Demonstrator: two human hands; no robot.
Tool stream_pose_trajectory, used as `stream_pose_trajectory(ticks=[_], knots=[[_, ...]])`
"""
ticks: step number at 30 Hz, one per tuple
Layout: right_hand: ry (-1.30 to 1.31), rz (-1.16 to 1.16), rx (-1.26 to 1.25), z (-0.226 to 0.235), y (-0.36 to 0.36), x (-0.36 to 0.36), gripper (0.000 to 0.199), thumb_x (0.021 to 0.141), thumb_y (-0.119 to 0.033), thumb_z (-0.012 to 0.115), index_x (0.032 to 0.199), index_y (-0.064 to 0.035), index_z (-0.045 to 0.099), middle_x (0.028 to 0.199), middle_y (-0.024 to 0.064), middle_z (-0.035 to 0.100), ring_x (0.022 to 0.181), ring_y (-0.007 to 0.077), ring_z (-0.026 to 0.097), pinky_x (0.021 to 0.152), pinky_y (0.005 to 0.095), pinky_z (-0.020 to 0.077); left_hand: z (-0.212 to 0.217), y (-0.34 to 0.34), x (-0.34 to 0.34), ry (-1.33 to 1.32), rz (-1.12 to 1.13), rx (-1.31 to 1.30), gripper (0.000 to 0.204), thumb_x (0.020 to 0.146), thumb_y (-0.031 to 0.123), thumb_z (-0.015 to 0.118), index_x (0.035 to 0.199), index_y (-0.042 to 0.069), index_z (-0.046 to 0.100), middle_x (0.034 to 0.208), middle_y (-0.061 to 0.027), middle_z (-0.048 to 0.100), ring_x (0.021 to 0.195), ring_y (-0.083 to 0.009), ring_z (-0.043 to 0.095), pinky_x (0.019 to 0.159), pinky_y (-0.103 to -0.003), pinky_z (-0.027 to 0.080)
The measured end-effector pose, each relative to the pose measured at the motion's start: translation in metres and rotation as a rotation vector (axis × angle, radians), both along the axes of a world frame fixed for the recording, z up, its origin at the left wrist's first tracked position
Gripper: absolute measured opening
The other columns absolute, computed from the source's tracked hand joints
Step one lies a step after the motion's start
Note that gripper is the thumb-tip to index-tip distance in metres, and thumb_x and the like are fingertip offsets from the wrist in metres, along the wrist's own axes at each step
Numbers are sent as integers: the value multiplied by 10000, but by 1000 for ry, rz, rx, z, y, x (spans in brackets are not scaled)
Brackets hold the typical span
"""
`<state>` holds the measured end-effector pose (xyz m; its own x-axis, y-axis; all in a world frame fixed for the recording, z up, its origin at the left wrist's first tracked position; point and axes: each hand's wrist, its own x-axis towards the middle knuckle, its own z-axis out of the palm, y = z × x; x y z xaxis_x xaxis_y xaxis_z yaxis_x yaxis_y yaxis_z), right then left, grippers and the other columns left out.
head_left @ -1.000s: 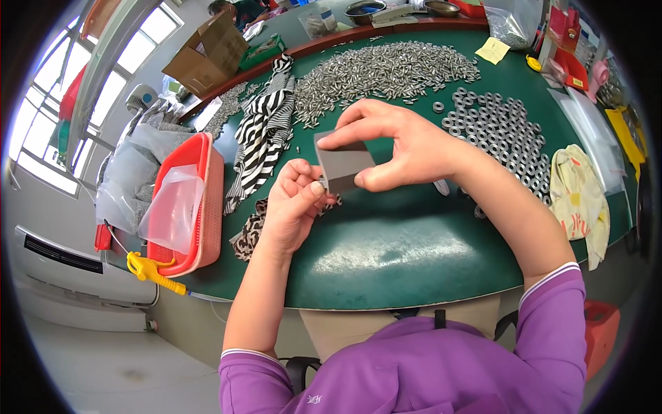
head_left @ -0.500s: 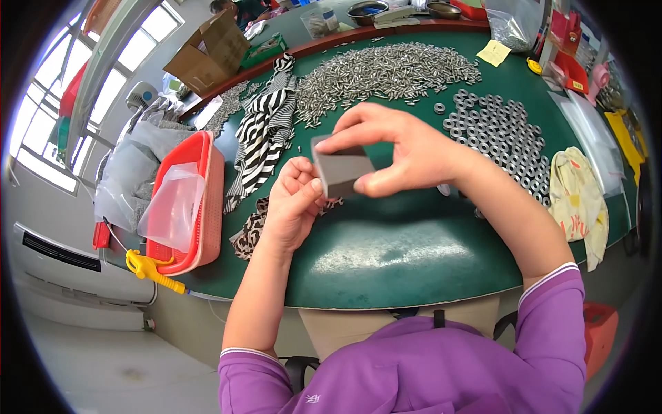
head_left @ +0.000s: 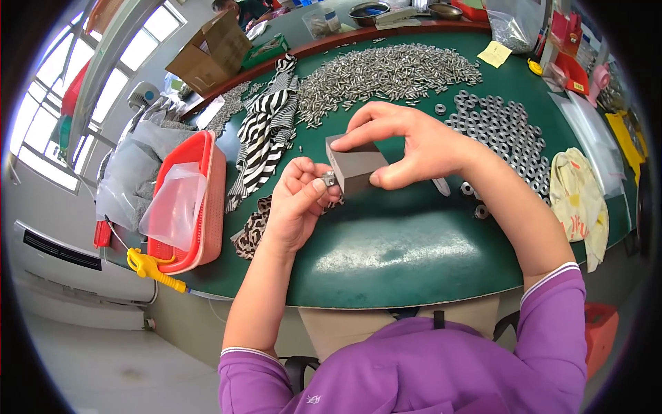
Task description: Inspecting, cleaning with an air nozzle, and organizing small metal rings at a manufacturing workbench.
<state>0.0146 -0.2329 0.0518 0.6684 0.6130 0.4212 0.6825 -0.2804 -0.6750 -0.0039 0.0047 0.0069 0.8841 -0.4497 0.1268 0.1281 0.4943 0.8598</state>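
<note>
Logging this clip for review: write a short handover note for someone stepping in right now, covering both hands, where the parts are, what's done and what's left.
Left hand: pinching a small metal nut at its fingertips, pressed against the grey block.
Right hand: gripping the grey block from above, held over the green table.
Parts: pile of small metal pins at the far side, metal rings spread to the right, red basket on the left.
Done: cannot tell.
Left: both piles look large.

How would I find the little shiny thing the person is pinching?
Start at the green table and find the grey block gripped by the right hand. Just left of it, the left hand pinches a small metal piece, the only one lifted off the table.
</note>
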Motion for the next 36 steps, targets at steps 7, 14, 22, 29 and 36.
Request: stream_pose_trajectory(ticks=[7,14,22,29,36], knots=[[-65,-89,94,-5,6,4,486,626,-232,692,1107,-180,650,1093,63,534,1045,207,532,928,316,415,2,3,1,24,26,-69,236,836,47,607,993,68,431,957,-117,590,782,-166,601,723,-265,509],[-90,-140,116,-8,9,6,500,629,-183,689,1127,-174,639,1110,70,521,1070,208,513,946,327,396,-1,3,2,22,-3,-19,250,832,58,617,988,68,422,953,-111,580,788,-170,607,728,-281,517],[-183,-159,134,-12,25,-3,532,607,-156,700,1134,-173,634,1101,84,510,1055,222,506,925,343,407,2,-4,-2,20,-15,131,293,811,64,636,999,65,411,927,-106,583,775,-168,611,725,-290,515],[-160,-127,96,-11,11,4,532,603,-149,696,1132,-162,635,1100,80,509,1050,220,512,916,331,417,0,0,1,31,13,41,301,809,57,634,999,76,402,932,-95,580,773,-167,607,719,-292,512],[-213,-124,-77,-9,-7,11,513,605,-139,693,1115,-171,648,1078,60,514,1046,199,513,918,317,413,-1,2,0,-15,9,12,283,817,47,627,993,79,408,965,-127,582,769,-165,586,731,-279,494]])
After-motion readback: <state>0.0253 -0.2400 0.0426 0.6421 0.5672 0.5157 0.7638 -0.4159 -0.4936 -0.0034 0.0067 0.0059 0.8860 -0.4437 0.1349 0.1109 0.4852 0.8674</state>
